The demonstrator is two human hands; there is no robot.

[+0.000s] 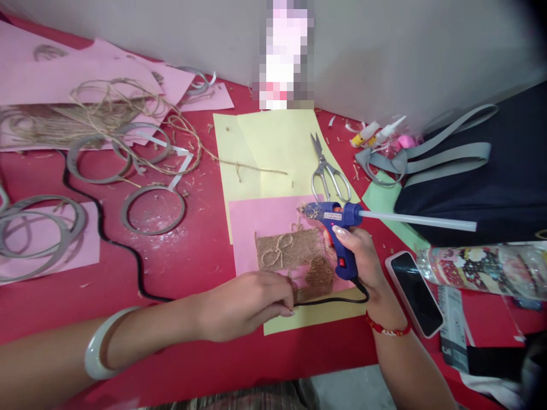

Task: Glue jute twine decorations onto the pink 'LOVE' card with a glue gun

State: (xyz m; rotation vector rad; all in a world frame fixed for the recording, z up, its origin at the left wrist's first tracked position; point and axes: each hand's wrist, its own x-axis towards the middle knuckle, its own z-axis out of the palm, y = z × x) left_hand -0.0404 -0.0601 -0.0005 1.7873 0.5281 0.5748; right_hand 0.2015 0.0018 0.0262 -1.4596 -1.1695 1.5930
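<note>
My right hand (358, 261) grips the handle of a blue hot glue gun (337, 219). Its nozzle points left over a piece of burlap (290, 253), and a clear glue stick (421, 220) juts out to the right. The burlap, with a twine bow on it, lies on pink paper (260, 225) over yellow paper (269, 148). My left hand (245, 304) rests closed at the burlap's lower edge, fingertips pressed down on it and on the gun's black cord (102, 228).
Scissors (327, 168) lie on the yellow paper behind the gun. Grey rings (152, 209), twine (106, 108) and pink sheets fill the left of the red table (188, 262). At the right are a phone (416, 293), a plastic bottle (478, 267) and a dark bag (491, 176).
</note>
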